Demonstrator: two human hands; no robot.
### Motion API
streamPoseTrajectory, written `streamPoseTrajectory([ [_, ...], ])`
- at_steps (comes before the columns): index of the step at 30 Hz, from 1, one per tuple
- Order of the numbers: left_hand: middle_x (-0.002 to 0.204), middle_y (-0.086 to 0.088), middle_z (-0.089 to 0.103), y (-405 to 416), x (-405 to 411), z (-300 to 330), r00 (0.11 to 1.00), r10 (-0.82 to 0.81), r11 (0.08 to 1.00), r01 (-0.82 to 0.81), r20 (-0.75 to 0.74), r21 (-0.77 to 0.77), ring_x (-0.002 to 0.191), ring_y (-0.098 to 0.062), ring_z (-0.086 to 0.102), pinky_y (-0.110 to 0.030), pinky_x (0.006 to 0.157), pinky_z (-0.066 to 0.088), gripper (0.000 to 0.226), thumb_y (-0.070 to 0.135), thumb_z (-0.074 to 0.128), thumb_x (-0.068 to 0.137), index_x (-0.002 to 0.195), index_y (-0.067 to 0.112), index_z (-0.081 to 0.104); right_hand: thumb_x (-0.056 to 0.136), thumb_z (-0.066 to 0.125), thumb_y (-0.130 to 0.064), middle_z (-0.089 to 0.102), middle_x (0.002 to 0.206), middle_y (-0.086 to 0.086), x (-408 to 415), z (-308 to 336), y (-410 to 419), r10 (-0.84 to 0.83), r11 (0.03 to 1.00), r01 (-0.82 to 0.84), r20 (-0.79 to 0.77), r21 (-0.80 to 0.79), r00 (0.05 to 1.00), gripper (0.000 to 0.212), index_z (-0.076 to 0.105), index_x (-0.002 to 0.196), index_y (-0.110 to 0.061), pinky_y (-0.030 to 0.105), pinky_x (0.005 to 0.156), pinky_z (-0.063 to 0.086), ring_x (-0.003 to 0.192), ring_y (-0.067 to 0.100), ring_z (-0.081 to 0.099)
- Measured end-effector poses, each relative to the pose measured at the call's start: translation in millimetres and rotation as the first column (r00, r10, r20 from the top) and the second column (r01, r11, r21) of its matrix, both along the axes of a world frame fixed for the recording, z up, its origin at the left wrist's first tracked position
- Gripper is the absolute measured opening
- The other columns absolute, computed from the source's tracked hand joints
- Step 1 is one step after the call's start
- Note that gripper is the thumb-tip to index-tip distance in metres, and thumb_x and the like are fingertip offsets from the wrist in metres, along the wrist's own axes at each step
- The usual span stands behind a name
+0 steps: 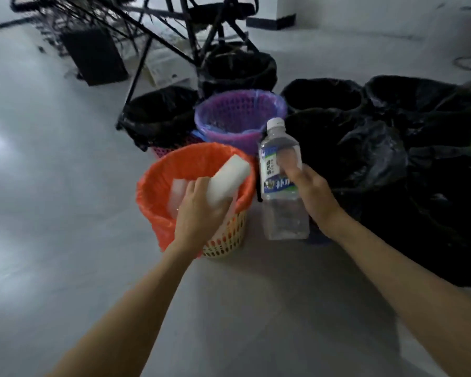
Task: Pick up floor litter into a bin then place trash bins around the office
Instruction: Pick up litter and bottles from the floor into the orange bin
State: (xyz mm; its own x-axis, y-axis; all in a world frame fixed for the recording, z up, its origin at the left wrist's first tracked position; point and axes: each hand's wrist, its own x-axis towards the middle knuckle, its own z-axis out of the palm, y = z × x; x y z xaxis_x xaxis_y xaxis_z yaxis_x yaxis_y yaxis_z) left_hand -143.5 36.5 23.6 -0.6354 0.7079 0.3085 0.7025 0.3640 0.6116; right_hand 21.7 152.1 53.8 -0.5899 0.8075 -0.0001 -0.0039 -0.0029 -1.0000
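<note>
Left hand closed around a white block, held tilted over the orange-lined bin. Right hand grips 1 clear bottle, upright, just right of the bin's rim; left hand is nearer.

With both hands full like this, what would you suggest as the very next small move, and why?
Probably open the left hand and let the white foam block fall: it already hangs over the mouth of the orange-lined bin. The water bottle in the right hand sits beside the rim, so it goes next.
</note>
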Motion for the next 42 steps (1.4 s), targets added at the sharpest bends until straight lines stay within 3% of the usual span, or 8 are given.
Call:
streamPoseTrajectory([
  [5,0.136,-0.012,0.05,5.6,-47.5,8.0,0.891,0.247,0.964,-0.265,0.381,-0.005,0.121,-0.031,0.052,-0.043,0.1,0.047,0.07,0.03,0.068,0.081,0.141,0.013,0.036,0.086,0.049,-0.062,0.07,0.1,0.009,-42.4,17.9,6.5,0.382,0.816,-0.28,0.11,-0.505,0.917,0.056,0.067,0.105,-0.012,0.035,0.075,0.055,0.087,0.021,0.068],
  [9,0.145,-0.008,0.046,9.9,-64.8,6.1,0.778,0.237,0.955,-0.296,0.582,0.006,0.13,-0.028,0.048,-0.048,0.107,0.041,0.071,0.042,0.059,0.083,0.145,0.019,0.035,0.092,0.045,-0.054,0.049,0.127,0.015,-59.3,33.8,2.7,0.239,0.848,-0.139,0.135,-0.511,0.961,0.059,0.04,0.138,-0.018,0.036,0.082,0.055,0.115,0.033,0.057],
  [14,0.14,-0.004,0.05,12.3,-51.0,6.4,0.898,0.258,0.958,-0.285,0.357,0.024,0.129,-0.026,0.047,-0.051,0.107,0.038,0.051,0.049,0.048,0.085,0.129,0.026,0.055,0.098,0.046,-0.026,0.055,0.105,0.005,-42.1,15.4,-5.8,0.075,0.937,0.017,0.247,-0.35,0.966,0.015,0.057,0.092,-0.018,0.039,0.089,0.05,0.1,0.025,0.056],
  [22,0.122,-0.005,0.059,23.0,75.6,-20.0,0.946,-0.277,0.961,0.273,-0.171,-0.045,0.116,-0.028,0.053,-0.038,0.095,0.035,0.049,0.042,0.041,0.082,0.119,0.016,0.062,0.1,0.042,-0.023,0.065,0.092,0.002,69.6,-45.3,-12.4,0.128,0.99,-0.053,0.653,-0.133,0.746,0.029,0.06,0.117,-0.008,0.014,0.061,0.049,0.067,0.008,0.059],
  [27,0.137,-0.005,0.041,25.8,169.7,-70.0,0.795,-0.604,0.702,0.562,0.053,-0.438,0.128,-0.028,0.039,-0.041,0.102,0.031,0.055,0.046,0.049,0.089,0.136,0.018,0.042,0.096,0.046,-0.015,0.065,0.103,0.026,174.6,-91.6,-33.2,0.223,0.974,-0.078,0.834,-0.213,0.504,0.02,0.059,0.093,0.0,0.028,0.064,0.043,0.072,0.02,0.057],
  [34,0.158,-0.005,0.01,29.5,253.2,-145.6,0.547,-0.789,0.231,0.686,0.28,-0.69,0.144,-0.031,0.014,-0.048,0.114,0.023,0.075,0.047,0.051,0.09,0.15,0.028,0.011,0.082,0.061,-0.053,0.046,0.142,0.005,288.7,-145.2,-83.4,0.384,0.904,-0.213,0.923,-0.37,0.024,0.077,0.03,0.145,-0.021,0.03,0.1,0.039,0.128,0.024,0.046],
  [38,0.159,-0.003,-0.014,29.6,280.1,-182.6,0.5,-0.814,0.055,0.574,0.297,-0.817,0.147,-0.034,-0.008,-0.054,0.116,0.02,0.083,0.042,0.051,0.093,0.151,0.033,-0.007,0.071,0.065,-0.065,0.031,0.149,0.007,327.3,-170.3,-111.6,0.476,0.874,-0.079,0.877,-0.48,-0.069,0.106,0.008,0.15,-0.024,0.038,0.104,0.038,0.133,0.029,0.037],
  [42,0.151,-0.008,0.021,33.8,295.8,-207.3,0.45,-0.878,0.115,0.529,0.162,-0.841,0.137,-0.029,0.025,-0.042,0.104,0.036,0.064,0.029,0.049,0.095,0.149,0.022,0.017,0.075,0.066,-0.056,0.043,0.139,0.009,340.8,-183.7,-127.8,0.509,0.861,-0.023,0.86,-0.509,0.021,0.099,0.014,0.148,-0.014,0.034,0.092,0.047,0.119,0.027,0.054],
])
